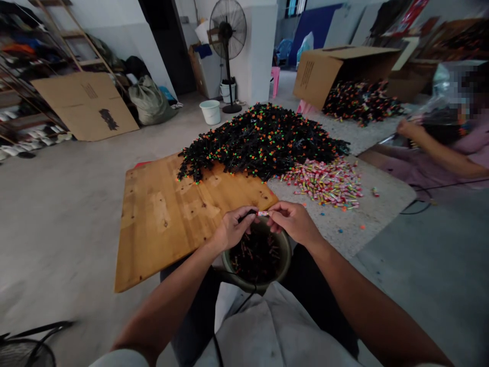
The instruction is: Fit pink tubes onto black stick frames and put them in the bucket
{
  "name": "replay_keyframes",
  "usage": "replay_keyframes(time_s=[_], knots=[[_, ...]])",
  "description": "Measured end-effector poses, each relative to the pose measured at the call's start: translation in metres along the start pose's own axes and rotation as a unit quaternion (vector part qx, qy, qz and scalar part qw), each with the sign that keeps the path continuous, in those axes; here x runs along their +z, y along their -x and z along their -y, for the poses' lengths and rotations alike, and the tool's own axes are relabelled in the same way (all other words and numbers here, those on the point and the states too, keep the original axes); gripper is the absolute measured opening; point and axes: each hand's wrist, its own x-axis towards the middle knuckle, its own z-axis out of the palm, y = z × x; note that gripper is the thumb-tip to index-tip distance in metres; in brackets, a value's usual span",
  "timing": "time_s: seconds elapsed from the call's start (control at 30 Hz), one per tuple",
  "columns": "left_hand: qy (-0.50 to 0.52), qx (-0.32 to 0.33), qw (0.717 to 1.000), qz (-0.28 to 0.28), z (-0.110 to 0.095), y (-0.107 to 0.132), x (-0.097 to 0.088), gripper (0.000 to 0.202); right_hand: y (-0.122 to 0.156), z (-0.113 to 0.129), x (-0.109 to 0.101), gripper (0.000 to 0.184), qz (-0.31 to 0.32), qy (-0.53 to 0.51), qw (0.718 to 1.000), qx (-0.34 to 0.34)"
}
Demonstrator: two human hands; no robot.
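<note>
Over a round basin [286, 255] between the knees, my two hands meet at fingertip height. Pinched in my left hand [232, 228] is a small black plastic piece [248, 214], mostly covered by the fingers. My right hand [296, 220] grips the end of a small pink-and-white printed tube [262, 213], whose other end touches the black piece; whether they are joined I cannot tell. Dark pieces with pinkish tubes lie in the basin. Beyond the hands rises a large heap of black plastic pieces [263, 137] with orange and green tips, beside a pile of small printed tubes [328, 183].
A wooden board [153, 219] lies to the left, next to a grey speckled tabletop [385, 188]. Another person's hand [410, 128] is at the right, near a tipped cardboard box [317, 76] spilling similar pieces. Behind stand a white bucket [210, 113] and a fan [227, 30].
</note>
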Motion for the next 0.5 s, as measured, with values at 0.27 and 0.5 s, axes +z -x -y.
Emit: replay_keyframes(time_s=[0.27, 0.5], knots=[[0.043, -0.017, 0.998, 0.042, 0.002, 0.001, -0.003, 0.043, -0.004, 0.0, -0.007, 0.021, 0.028, 0.039, 0.999, -0.008], [0.044, -0.018, 0.996, 0.071, 0.003, 0.002, -0.005, 0.042, -0.01, -0.004, -0.01, 0.02, 0.047, 0.027, 0.998, 0.015]])
